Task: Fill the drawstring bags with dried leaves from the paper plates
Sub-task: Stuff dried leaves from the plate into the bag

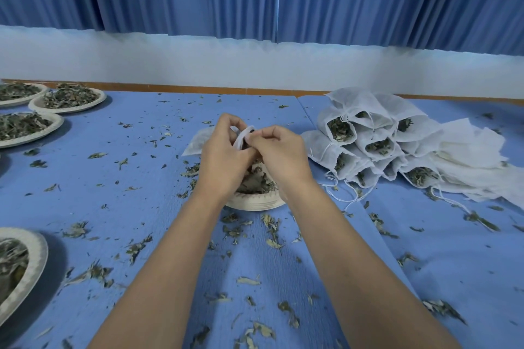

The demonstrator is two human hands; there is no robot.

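Note:
Both my hands are raised over a paper plate (255, 202) of dried leaves at the table's middle. My left hand (224, 159) and my right hand (279, 154) each pinch the rim of a white drawstring bag (243, 137), holding its mouth between the fingertips. The rest of that bag (198, 142) trails flat on the table behind my left hand. The plate's leaves (259, 181) show between my wrists; most of the plate is hidden by my hands.
A pile of filled white bags (365, 144) lies at the right, with flat empty bags (470, 161) beside it. Plates of leaves stand at the far left (68, 99), (25, 127) and near left (17, 266). Loose leaf bits litter the blue table (127, 173).

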